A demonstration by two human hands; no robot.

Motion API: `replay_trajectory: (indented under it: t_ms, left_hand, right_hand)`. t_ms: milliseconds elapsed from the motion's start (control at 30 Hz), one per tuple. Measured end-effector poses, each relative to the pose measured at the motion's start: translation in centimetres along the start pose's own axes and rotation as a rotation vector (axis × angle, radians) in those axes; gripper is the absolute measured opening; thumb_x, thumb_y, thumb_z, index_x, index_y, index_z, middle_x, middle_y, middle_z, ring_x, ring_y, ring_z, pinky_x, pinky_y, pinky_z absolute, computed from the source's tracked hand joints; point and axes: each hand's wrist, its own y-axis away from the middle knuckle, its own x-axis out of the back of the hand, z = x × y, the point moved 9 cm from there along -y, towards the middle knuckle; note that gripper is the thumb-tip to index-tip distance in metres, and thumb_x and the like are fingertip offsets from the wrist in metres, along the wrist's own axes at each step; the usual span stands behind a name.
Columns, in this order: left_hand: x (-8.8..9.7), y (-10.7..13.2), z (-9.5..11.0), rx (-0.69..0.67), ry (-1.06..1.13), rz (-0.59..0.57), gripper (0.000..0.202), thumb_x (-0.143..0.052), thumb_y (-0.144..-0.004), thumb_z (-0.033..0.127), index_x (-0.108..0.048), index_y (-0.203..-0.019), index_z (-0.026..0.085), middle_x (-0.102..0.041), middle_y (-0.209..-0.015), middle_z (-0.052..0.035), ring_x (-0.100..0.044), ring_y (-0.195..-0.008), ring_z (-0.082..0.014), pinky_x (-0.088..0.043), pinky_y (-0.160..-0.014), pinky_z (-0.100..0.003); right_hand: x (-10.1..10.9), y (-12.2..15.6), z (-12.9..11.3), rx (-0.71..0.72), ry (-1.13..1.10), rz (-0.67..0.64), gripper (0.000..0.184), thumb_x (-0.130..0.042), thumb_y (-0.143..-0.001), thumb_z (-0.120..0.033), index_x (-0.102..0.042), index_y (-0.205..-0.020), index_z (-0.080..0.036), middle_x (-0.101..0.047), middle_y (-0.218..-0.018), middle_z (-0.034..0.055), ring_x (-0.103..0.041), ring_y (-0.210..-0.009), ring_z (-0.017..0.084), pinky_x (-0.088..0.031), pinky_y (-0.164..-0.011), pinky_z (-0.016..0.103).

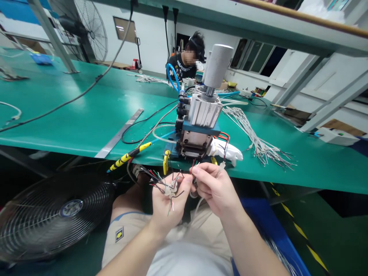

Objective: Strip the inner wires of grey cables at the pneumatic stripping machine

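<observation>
My left hand (169,199) is closed around a bunch of thin cables with coloured wire ends (165,183) that fan out above my palm. My right hand (212,186) pinches one cable of the same kind (193,168), its coloured tips pointing up toward the jaws of a small pneumatic press machine (198,126). The machine stands at the near edge of the green table (86,115), with a grey cylinder (217,65) on top. Both hands hover just below and in front of the machine, over my lap.
A pile of white cables (258,143) lies right of the machine, and a white glove (230,151) is beside it. A yellow-and-black tool (129,156) and a metal ruler (120,132) lie to the left. A floor fan (54,214) stands at lower left. Another person (186,57) sits across the table.
</observation>
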Motion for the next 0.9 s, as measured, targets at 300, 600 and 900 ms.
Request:
replay_trajectory:
  t_ms: [300, 600, 900]
  left_hand:
    - [0.1, -0.1, -0.1, 0.041, -0.024, -0.057, 0.022, -0.061, -0.093, 0.02, -0.068, -0.072, 0.019, -0.067, -0.066, 0.0029, -0.062, -0.063, -0.0082, -0.05, -0.064, -0.015]
    - [-0.6, -0.8, 0.8, 0.07, -0.166, -0.228, 0.027, -0.062, -0.089, 0.022, -0.068, -0.064, 0.016, -0.066, -0.057, 0.0004, -0.06, -0.051, -0.0089, -0.047, -0.051, -0.015]
    - [-1.0, -0.1, 0.5, -0.094, -0.363, -0.373, 0.03, -0.059, -0.091, 0.023, -0.066, -0.064, 0.014, -0.06, -0.054, -0.0009, -0.049, -0.047, -0.0082, -0.038, -0.045, -0.018]
  right_hand:
    - [0.3, -0.2, -1.3, 0.067, 0.122, -0.022, 0.018, -0.086, -0.067, -0.03, -0.077, -0.071, -0.014, -0.05, -0.045, -0.005, -0.025, -0.036, 0.001, -0.013, -0.034, 0.017]
    - [0.5, 0.1, -3.6, 0.175, 0.428, -0.167, 0.013, -0.083, -0.074, -0.026, -0.076, -0.068, -0.017, -0.071, -0.067, 0.0034, -0.059, -0.058, 0.011, -0.044, -0.051, 0.02]
    - [1.1, -0.2, 0.3, -0.107, -0.032, -0.04, 0.021, -0.083, -0.065, -0.025, -0.069, -0.06, -0.011, -0.036, -0.04, -0.0099, -0.017, -0.035, -0.001, -0.009, -0.034, 0.014]
